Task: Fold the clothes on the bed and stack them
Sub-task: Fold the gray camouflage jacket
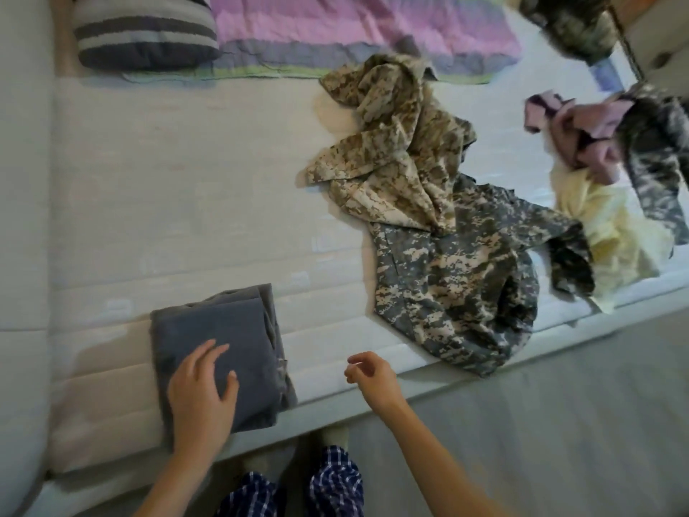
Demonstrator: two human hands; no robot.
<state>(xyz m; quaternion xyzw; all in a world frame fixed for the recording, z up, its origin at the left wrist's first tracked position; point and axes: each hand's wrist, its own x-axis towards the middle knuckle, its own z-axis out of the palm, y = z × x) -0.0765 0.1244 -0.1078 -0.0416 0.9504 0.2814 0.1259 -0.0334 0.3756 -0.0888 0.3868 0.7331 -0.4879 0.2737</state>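
A folded grey garment lies near the front edge of the bed. My left hand rests flat on it with the fingers spread. My right hand hovers over the bed edge to its right, fingers loosely curled, holding nothing. Unfolded clothes lie to the right: a tan camouflage garment, a grey camouflage garment partly under it, a pale yellow one, a mauve one and a dark camouflage piece at the right edge.
A striped pillow and a pink and purple quilt lie at the far side of the bed. More dark camouflage cloth sits at the top right. Grey floor runs along the bed's front edge.
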